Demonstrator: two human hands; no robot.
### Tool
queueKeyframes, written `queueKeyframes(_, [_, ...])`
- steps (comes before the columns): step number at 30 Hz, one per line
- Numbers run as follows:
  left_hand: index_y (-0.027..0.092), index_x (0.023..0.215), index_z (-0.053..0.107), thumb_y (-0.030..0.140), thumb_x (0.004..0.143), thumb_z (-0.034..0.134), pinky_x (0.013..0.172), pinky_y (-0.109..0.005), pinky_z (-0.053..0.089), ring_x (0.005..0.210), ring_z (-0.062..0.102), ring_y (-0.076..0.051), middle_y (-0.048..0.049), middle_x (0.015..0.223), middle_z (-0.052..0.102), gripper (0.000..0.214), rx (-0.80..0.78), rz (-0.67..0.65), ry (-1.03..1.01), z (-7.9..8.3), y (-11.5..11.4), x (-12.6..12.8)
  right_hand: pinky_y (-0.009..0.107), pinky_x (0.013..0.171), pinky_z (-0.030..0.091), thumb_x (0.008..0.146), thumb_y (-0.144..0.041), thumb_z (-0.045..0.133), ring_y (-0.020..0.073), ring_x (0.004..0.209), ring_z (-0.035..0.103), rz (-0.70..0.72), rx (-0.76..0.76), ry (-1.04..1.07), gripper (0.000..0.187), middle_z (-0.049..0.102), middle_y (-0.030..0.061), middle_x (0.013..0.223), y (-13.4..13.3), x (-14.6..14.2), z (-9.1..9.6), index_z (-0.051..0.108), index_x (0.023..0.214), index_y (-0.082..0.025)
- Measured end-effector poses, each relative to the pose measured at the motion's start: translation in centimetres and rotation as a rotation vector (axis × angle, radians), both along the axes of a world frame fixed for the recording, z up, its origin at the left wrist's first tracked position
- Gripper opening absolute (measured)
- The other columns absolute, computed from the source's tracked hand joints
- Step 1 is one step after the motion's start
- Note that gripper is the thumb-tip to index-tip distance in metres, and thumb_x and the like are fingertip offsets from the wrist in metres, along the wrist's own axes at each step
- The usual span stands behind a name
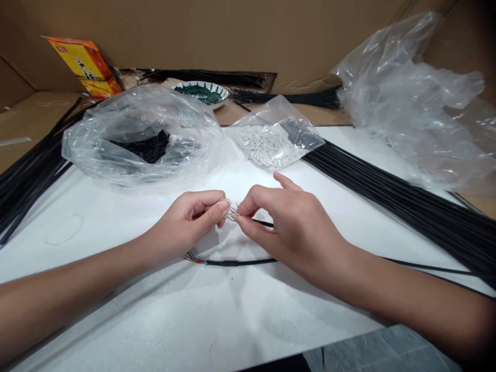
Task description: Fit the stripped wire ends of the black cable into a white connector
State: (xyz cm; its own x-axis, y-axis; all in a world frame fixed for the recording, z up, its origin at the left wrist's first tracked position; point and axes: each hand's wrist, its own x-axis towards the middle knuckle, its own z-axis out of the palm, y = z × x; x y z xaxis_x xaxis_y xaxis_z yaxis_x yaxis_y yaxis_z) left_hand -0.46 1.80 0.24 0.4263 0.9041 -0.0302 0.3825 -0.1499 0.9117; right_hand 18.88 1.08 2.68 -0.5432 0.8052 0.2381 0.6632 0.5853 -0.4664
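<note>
My left hand [194,219] and my right hand [289,227] meet over the middle of a white sheet [155,310]. Both pinch the stripped end of a thin black cable [263,223], where fine coloured wires [232,213] fan out between my fingertips. The left thumb and forefinger are closed on the wire tips. My right hand grips the cable just behind them, forefinger raised. Another black cable [240,262] lies under my wrists, its end showing coloured wires by my left wrist.
A clear bag of white small parts [271,144] lies just beyond my hands. A crumpled bag with black pieces [143,139] sits left, an empty one [411,103] right. Bundles of black cables [406,204] run along both sides. A dish of green bits [201,93] and an orange box [89,64] stand at the back.
</note>
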Motion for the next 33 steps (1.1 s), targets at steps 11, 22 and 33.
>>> queueKeyframes(11, [0.015,0.062,0.043,0.041,0.094,0.043,0.045,-0.022,0.022,0.048,0.029,-0.004,0.0054,0.053,0.035,0.040,-0.018,-0.021,-0.029,0.03,-0.07,0.01,0.048,0.118,0.022,0.088,-0.025,0.050,-0.0004,0.056,0.041,-0.004,-0.023,-0.016,0.011,0.063,-0.0091,0.075,-0.13,0.09,0.24,0.054,0.083,-0.017])
queueKeyframes(22, [0.015,0.061,0.043,0.037,0.095,0.041,0.045,-0.020,0.022,0.049,0.029,-0.004,0.0057,0.053,0.035,0.040,0.016,-0.031,-0.015,0.10,0.04,0.08,0.032,0.093,0.041,0.086,-0.030,0.053,0.0056,0.069,0.056,-0.057,-0.201,0.052,0.013,0.065,-0.0091,0.076,0.21,0.16,0.65,0.058,0.078,-0.021])
queueKeyframes(33, [0.015,0.063,0.044,0.042,0.094,0.044,0.044,-0.020,0.020,0.049,0.027,-0.003,0.0061,0.053,0.032,0.041,-0.010,-0.045,-0.089,-0.28,0.03,-0.06,0.022,0.066,0.035,0.087,-0.030,0.052,0.0078,0.075,0.058,-0.021,-0.135,0.037,0.012,0.064,-0.0071,0.078,0.23,0.12,0.36,0.058,0.082,-0.021])
